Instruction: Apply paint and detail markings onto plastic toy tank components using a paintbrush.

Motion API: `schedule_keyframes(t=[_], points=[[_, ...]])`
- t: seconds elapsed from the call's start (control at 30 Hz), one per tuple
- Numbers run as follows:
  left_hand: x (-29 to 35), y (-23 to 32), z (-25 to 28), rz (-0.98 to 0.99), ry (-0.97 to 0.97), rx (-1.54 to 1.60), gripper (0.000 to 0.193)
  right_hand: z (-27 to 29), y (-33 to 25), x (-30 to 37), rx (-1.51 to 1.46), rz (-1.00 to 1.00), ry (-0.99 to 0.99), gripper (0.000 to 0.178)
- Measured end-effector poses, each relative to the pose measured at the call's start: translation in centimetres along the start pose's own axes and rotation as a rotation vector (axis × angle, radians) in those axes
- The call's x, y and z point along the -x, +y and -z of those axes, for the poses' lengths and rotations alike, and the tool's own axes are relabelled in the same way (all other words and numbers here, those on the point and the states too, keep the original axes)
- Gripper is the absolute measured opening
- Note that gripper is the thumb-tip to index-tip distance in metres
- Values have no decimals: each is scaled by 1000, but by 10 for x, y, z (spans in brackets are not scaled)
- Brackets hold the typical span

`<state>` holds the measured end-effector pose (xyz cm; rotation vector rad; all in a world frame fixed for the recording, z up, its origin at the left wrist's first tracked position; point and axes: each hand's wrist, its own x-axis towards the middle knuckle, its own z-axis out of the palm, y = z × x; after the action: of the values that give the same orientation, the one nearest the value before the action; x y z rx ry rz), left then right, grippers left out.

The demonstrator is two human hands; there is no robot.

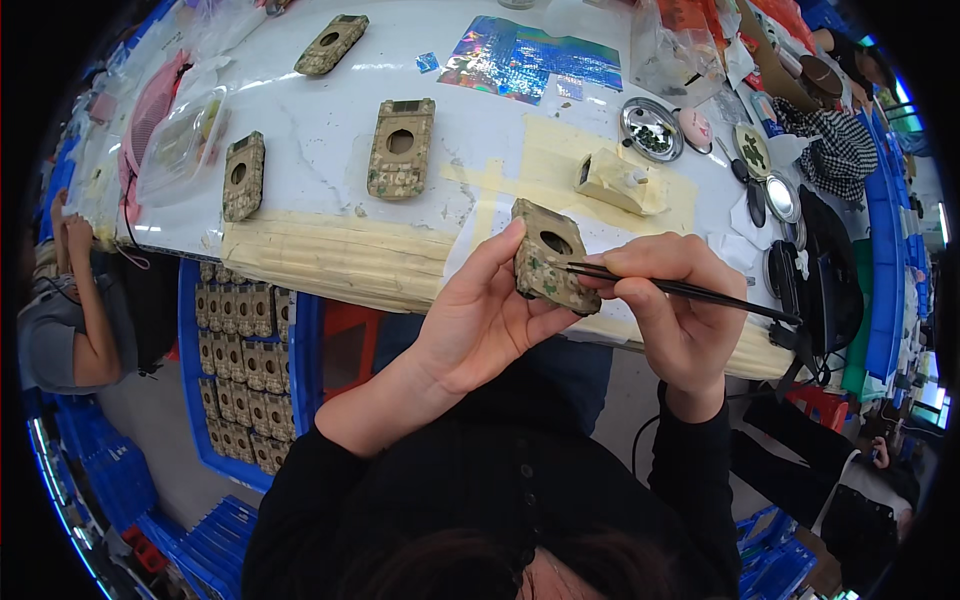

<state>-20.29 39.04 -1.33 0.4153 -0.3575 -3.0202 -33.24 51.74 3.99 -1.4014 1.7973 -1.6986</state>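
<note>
My left hand (480, 320) grips a camouflage-patterned casing (548, 262) with a round hole in it, held tilted above the table's front edge. Black tweezers (690, 291) are pinched in my right hand (685, 300), and their tips touch or nearly touch the casing's face just below the hole. Three similar casings lie on the white table: one in the middle (401, 150), one to the left (244, 177) and one farther back (332, 45). Whether the tweezers hold any small part is too fine to make out.
A cream block (622, 182) sits on masking tape beyond my hands, near a round metal dish (652, 130) with small dark pieces. Shiny holographic sheets (530, 60) lie at the back. A blue crate (190, 400) of many casings stands below, left. Other people sit at both sides.
</note>
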Motion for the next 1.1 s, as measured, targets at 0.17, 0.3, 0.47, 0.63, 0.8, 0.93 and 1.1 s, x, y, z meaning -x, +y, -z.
schedule_keyframes(t=[0.17, 0.3, 0.47, 0.63, 0.8, 0.93, 1.1], points=[[0, 0, 0, -5, 1, 9, 47, 2, 1, -3, 65, 100, -26, 14], [-1, 0, 0, -2, 11, 5, 47, 3, 2, -3, 108, 155, -40, 18], [-1, -2, 1, -16, 15, 42, 47, 3, 0, -4, 168, 209, -56, 22], [-2, -2, 5, -9, -23, 86, 47, 3, -2, -3, 203, 217, -65, 23], [-2, -2, 4, -8, -14, 84, 47, 4, -1, -3, 169, 199, -57, 23], [-1, -1, -2, -16, 36, -4, 45, 3, 0, -3, 164, 203, -55, 23], [-1, 0, -4, -14, 37, -14, 46, 5, 0, -5, 143, 197, -60, 21]])
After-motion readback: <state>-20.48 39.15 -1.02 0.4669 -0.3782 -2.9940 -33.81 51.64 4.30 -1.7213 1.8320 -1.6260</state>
